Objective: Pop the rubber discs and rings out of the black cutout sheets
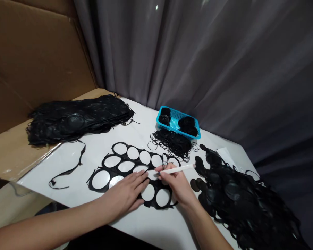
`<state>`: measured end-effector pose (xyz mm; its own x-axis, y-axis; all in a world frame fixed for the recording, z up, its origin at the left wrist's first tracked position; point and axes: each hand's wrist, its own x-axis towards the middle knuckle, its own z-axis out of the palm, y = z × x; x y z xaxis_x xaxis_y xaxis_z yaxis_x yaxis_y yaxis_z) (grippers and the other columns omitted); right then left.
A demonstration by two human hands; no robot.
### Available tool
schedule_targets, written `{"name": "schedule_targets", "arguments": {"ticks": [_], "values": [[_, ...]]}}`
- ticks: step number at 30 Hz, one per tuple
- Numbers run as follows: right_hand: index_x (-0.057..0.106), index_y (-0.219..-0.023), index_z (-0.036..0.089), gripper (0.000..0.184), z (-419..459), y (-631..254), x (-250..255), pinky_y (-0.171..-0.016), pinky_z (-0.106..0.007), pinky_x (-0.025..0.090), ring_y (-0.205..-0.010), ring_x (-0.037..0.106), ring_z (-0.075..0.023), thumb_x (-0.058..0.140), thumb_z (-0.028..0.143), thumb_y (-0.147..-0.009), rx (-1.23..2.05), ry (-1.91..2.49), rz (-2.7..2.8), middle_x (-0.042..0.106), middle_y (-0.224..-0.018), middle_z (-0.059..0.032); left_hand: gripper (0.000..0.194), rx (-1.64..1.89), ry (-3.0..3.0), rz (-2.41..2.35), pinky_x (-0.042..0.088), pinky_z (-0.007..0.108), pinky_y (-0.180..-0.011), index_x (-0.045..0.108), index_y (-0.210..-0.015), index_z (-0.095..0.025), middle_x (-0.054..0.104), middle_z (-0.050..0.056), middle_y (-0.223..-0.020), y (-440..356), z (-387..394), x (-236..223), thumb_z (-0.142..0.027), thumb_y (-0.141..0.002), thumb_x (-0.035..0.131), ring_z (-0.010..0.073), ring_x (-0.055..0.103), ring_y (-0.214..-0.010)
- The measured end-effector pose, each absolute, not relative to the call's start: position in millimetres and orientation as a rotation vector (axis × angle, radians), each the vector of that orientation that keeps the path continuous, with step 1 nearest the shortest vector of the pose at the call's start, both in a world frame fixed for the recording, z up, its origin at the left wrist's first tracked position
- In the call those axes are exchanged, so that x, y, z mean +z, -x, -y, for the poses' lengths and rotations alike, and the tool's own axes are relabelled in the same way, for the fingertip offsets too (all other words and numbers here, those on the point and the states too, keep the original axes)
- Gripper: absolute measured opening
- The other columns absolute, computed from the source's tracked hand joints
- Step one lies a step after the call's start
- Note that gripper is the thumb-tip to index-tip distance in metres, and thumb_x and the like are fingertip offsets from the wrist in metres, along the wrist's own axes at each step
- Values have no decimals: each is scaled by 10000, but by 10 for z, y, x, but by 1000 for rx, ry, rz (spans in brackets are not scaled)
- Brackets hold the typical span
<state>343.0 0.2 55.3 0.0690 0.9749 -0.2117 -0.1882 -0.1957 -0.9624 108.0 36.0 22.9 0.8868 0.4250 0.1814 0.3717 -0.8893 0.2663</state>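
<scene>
A thin black rubber-like sheet (122,174) with several rows of round holes lies flat on the white tabletop. My left hand (127,191) rests palm down on it, fingers stretched out, holding nothing. In my right hand (176,182) is a slim white pen-like tool (179,169), gripped between thumb and fingers. Its dark tip points left, close to the left fingertips over the sheet's middle. Thin black strands stand up beside the right fingers near the sheet's far right edge. Whether the tip touches the sheet, I cannot tell.
At the back left lies a thick stack of black sheets (78,119). A blue plastic basket (174,126) holds black bundles; loose thin black rings (174,143) lie before it. A large black heap (239,201) with discs fills the right side. A black strip (73,169) lies left.
</scene>
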Motion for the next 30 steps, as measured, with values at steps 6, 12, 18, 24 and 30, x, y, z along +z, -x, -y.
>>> {"name": "schedule_targets", "arguments": {"ticks": [6, 12, 18, 24, 30], "values": [[663, -890, 192, 171, 77, -3258, 401, -693, -294, 461, -795, 600, -190, 601, 351, -900, 1104, 1586, 1381, 692, -908, -38, 572, 382, -2748, -651, 314, 496, -1186, 487, -1431, -229, 366, 120, -1582, -1009, -346, 117, -366, -908, 676, 335, 335, -1459], [633, -832, 204, 171, 97, -3266, 387, -810, -332, 487, -935, 627, -226, 568, 331, -926, 1022, 1552, 1496, 688, -988, -69, 571, 376, -2683, -634, 306, 505, -1189, 515, -1413, -252, 376, 103, -1579, -985, -359, 163, -353, -882, 701, 340, 329, -1460], [596, -786, 211, 175, 84, -3281, 353, -861, -343, 488, -967, 633, -223, 564, 297, -935, 975, 1550, 1555, 674, -994, -63, 553, 416, -2669, -632, 300, 505, -1193, 526, -1399, -248, 382, 101, -1577, -992, -345, 127, -343, -880, 696, 340, 318, -1465], [583, -871, 228, 134, 172, -3218, 321, -817, -354, 508, -896, 621, -224, 491, 197, -963, 741, 1516, 1839, 657, -928, -65, 605, 357, -2653, -625, 313, 523, -1182, 496, -1434, -245, 353, 113, -1589, -990, -351, 169, -310, -870, 705, 344, 302, -1470], [608, -868, 232, 200, 23, -3479, 320, -772, -389, 523, -883, 615, -256, 439, 146, -934, 242, 1490, 2029, 675, -917, -97, 591, 386, -2620, -602, 291, 538, -1190, 499, -1436, -250, 317, 100, -1608, -956, -357, 159, -297, -878, 689, 347, 250, -1491]]}}
